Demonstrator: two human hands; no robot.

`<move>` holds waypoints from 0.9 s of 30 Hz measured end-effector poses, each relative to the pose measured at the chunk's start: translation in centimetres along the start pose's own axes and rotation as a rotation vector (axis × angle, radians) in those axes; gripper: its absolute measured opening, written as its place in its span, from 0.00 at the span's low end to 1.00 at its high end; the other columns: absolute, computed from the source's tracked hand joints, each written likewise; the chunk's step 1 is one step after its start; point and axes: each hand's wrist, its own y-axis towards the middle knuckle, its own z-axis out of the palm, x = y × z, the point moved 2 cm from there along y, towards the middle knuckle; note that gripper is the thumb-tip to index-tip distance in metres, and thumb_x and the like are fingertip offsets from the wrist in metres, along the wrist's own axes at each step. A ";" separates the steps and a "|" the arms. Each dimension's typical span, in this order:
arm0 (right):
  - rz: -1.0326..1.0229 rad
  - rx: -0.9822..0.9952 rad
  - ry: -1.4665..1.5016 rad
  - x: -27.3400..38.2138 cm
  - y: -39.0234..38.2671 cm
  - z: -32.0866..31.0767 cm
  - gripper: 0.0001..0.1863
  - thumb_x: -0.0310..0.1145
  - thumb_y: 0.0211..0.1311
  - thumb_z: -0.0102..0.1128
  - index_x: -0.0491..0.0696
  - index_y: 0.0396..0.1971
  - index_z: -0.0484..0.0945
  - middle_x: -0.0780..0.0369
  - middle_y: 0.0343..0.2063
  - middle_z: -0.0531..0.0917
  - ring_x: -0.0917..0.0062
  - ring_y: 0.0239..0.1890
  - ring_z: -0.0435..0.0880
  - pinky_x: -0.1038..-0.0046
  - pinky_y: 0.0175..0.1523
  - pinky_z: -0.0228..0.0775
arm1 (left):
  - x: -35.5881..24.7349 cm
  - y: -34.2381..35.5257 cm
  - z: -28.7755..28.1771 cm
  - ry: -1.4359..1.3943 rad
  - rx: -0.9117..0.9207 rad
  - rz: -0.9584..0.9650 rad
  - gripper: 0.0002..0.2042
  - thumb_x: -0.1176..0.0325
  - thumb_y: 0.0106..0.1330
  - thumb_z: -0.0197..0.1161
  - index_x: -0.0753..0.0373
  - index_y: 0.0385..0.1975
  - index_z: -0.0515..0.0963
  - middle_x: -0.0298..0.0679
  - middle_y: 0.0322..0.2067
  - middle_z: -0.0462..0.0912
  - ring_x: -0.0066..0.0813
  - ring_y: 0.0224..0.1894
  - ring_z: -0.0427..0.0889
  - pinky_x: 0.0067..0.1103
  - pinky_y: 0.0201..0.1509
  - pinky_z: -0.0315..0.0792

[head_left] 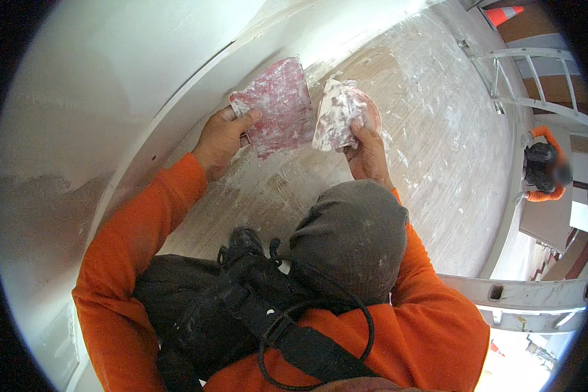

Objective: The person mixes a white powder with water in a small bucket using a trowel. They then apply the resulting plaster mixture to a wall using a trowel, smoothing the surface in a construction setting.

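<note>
My left hand [220,138] grips the lower left edge of a flat, roughly square red putty spreader [279,108], thumb on top. White smears cover its face. In my right hand [368,151] is a smaller putty spreader [338,116] with a rounded reddish edge, thickly coated in white putty. The thumb lies on its face. Both spreaders are held up over the floor, side by side with a narrow gap between them. Part of the fingers of each hand is hidden behind the spreaders.
A pale wall [98,98] curves along the left. The brown floor [438,150] has white splashes. My bent knee [353,238] is close below my right hand. At right are a metal ladder [536,78], another metal rail [536,292], an orange-white cone [503,14] and a person in orange sleeves [545,163].
</note>
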 end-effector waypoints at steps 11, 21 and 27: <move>-0.103 0.052 -0.014 2.2 2.6 -1.2 0.15 0.31 0.69 0.56 0.46 0.53 0.74 0.65 0.41 0.82 0.80 0.40 0.80 0.77 0.40 0.75 | 0.2 -1.7 3.3 0.456 0.230 0.040 0.19 0.66 0.67 0.64 0.71 0.55 0.76 0.42 0.45 0.84 0.28 0.45 0.83 0.24 0.55 0.74; 0.178 0.167 0.167 2.3 1.8 -2.6 0.18 0.35 0.65 0.60 0.42 0.51 0.75 0.61 0.41 0.83 0.73 0.41 0.83 0.68 0.49 0.78 | 1.9 -2.0 9.7 0.359 0.231 0.153 0.18 0.69 0.67 0.64 0.67 0.55 0.78 0.39 0.46 0.84 0.26 0.46 0.82 0.24 0.54 0.76; 0.254 0.149 0.246 1.3 2.6 -3.4 0.13 0.32 0.65 0.60 0.42 0.45 0.78 0.60 0.40 0.83 0.73 0.42 0.83 0.68 0.48 0.79 | 1.9 -1.0 9.1 0.518 0.205 -0.096 0.20 0.69 0.65 0.64 0.69 0.55 0.76 0.47 0.48 0.83 0.33 0.48 0.82 0.27 0.52 0.76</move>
